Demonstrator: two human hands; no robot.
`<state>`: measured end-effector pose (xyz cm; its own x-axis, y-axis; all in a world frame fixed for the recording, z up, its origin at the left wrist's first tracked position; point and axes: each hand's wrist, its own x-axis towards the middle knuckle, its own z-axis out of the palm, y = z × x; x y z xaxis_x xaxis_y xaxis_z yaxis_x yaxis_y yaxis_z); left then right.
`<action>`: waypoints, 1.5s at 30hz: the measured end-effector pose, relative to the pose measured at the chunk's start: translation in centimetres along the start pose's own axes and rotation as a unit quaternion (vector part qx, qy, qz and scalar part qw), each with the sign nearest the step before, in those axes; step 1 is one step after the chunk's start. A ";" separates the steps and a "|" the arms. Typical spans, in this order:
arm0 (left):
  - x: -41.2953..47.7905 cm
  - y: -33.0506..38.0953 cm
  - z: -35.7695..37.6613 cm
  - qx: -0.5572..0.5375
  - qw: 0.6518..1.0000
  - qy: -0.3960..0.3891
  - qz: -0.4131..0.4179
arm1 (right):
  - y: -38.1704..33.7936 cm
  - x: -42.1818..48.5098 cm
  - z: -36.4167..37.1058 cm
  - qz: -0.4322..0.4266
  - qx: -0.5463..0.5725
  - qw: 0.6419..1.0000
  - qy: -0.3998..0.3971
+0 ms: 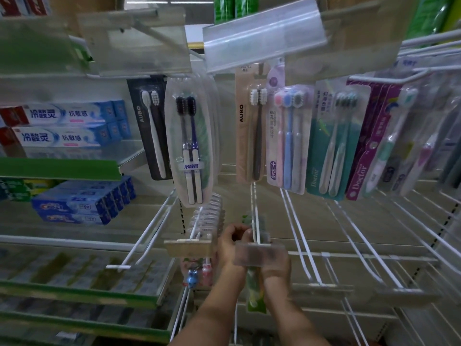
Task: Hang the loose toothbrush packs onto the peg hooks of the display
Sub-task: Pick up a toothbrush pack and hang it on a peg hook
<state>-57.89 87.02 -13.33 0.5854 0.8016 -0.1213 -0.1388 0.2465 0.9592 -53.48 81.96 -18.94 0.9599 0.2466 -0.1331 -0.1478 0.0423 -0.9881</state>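
Lower centre of the frame: the green toothbrush pack (254, 294) stands upright between two forearms, its top raised to the white wire peg hook (255, 211) that runs toward us. We see the left hand (232, 243) with fingers curled, pinching the pack's upper edge beside the wire. The right hand (277, 269) lies against the pack's middle, but the translucent label holder (259, 253) at the hook's tip covers its fingers, so we cannot tell its grip. Whether the hang hole is on the wire is too blurred to say. We judge the risks thus: the hole may miss the tip or snag on the label holder and tear, and a loosened pinch would drop the pack. Just left, a filled hook (205, 218) crowds the left hand, which could knock its packs. Upper frame: hanging packs (192, 146). Left edge: toothpaste boxes (74, 126).
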 end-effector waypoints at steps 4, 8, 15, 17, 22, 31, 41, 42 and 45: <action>-0.5 0.0 -0.4 -0.078 0.995 0.046 -0.047 | 1.0 0.8 -0.6 -0.046 -0.111 0.993 -0.017; -2.9 -1.0 -1.7 0.056 0.997 0.017 0.044 | 0.0 -2.3 -0.6 -0.042 -0.024 0.999 0.020; -7.3 -3.7 -4.1 0.022 0.996 0.086 0.025 | 1.6 -9.6 -2.9 -0.052 -0.107 0.993 0.028; -8.7 -4.5 -4.9 0.018 0.994 0.108 0.011 | 1.8 -11.5 -4.1 -0.038 -0.139 0.989 -0.031; -12.3 -0.9 -6.3 -0.020 0.984 0.160 0.081 | -2.0 -16.2 -3.4 -0.114 -0.152 0.979 -0.076; -12.5 10.1 -7.2 -0.045 0.967 0.168 0.187 | -13.5 -17.2 -0.8 -0.262 -0.094 0.956 -0.088; -7.6 18.8 -7.0 -0.024 0.979 0.047 0.197 | -19.9 -13.2 4.9 -0.258 -0.092 0.960 -0.054; -6.4 19.5 -6.9 -0.015 0.978 0.038 0.203 | -20.6 -12.8 5.5 -0.270 -0.076 0.958 -0.061; -3.2 21.3 -6.4 -0.006 0.975 -0.018 0.223 | -22.8 -11.4 7.2 -0.292 -0.053 0.951 -0.089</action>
<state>-67.83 93.18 5.82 0.4926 0.8106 0.3165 -0.3956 -0.1154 0.9112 -62.78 85.20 5.61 0.8133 0.3722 0.4472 0.4327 0.1269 -0.8926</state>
